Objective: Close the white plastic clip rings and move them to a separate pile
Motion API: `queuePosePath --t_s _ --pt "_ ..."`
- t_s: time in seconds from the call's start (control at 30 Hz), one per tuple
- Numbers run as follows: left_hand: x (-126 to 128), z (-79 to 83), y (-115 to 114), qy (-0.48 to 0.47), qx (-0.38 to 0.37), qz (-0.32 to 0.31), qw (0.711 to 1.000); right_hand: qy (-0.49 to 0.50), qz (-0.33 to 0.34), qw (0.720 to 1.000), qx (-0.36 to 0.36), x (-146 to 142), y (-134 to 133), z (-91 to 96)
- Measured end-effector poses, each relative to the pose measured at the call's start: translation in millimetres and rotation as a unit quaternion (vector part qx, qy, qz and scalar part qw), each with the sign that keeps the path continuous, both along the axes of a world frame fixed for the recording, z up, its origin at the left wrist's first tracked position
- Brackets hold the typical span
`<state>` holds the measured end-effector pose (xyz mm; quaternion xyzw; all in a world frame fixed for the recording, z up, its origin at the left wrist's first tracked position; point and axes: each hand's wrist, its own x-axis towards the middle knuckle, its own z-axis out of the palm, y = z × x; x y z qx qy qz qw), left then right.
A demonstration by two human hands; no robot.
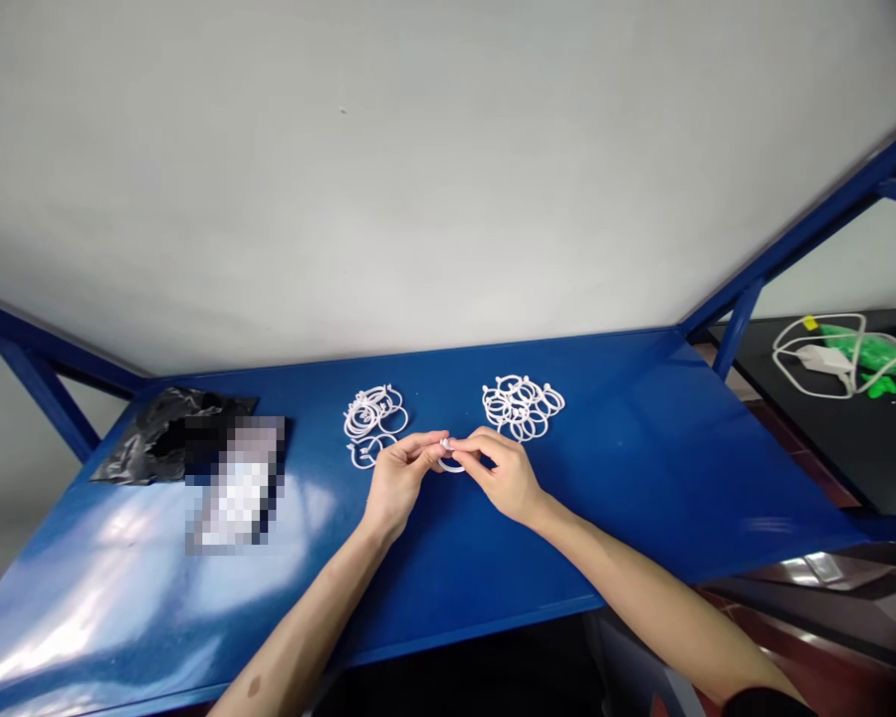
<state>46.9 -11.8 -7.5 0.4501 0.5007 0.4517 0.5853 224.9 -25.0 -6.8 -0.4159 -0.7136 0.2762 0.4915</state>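
Observation:
Both hands meet over the blue table, pinching one white plastic ring (452,466) between them. My left hand (401,476) grips its upper left part with thumb and forefinger, and my right hand (506,476) grips the upper right part. The ring hangs below the fingertips; whether its ends are joined is hidden by the fingers. Just beyond my left hand lies a pile of white rings (369,413), some with visible gaps. Another pile of white rings (523,403), with small knobs on them, lies beyond my right hand.
A crumpled black plastic bag (138,438) and a pixelated flat item (239,488) lie on the left of the blue table (627,478). A white wall (418,199) rises behind. On a dark surface to the right are a white cable with adapter (825,360) and green packaging (866,349).

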Motion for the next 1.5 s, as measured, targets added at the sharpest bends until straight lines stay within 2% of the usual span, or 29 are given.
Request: queuePosePath --t_s 0.23,0.4,0.53,0.6,0.67,0.7,0.8,0.87,0.97,1.1,1.33,1.4,1.5 --pt "4 -4.0 -5 0.048 0.04 0.023 0.998 -0.021 0.0 1.0 0.011 0 0 0.5" --pt "5 -10.0 -11 0.094 0.082 0.03 0.992 -0.069 0.033 0.995 0.071 4 -1 0.0" --pt "2 -5.8 -10 0.157 0.131 -0.011 0.979 -0.104 0.041 0.99 0.088 4 1 1.9" --pt "-1 -0.2 -6 0.203 0.172 -0.037 0.963 -0.119 0.034 0.987 0.098 6 6 6.1" --pt "-6 4.5 -1 0.281 0.233 -0.029 0.93 -0.134 -0.007 0.984 0.116 16 16 11.6" --pt "-10 5.6 2 0.333 0.269 -0.011 0.904 -0.135 -0.047 0.982 0.125 26 23 13.9" --pt "-21 2.7 11 0.496 0.345 0.049 0.795 -0.105 -0.234 0.962 0.09 68 47 14.5" --pt "-26 -2.4 15 0.576 0.341 0.05 0.741 -0.101 -0.3 0.948 0.019 99 61 8.2" --pt "-29 -8.0 19 0.634 0.305 0.025 0.71 -0.106 -0.296 0.94 -0.132 132 74 -5.5" --pt "-29 -8.6 20 0.646 0.292 0.011 0.705 -0.11 -0.297 0.936 -0.15 141 79 -16.2" --pt "-27 -7.7 19 0.618 0.329 0.037 0.713 -0.119 -0.313 0.931 -0.144 137 77 -14.7" --pt "-24 -5.7 16 0.59 0.346 0.058 0.727 -0.12 -0.314 0.931 -0.143 138 78 -14.6" --pt "-19 0.3 11 0.516 0.365 0.076 0.771 -0.122 -0.317 0.93 -0.14 139 78 -14.6"
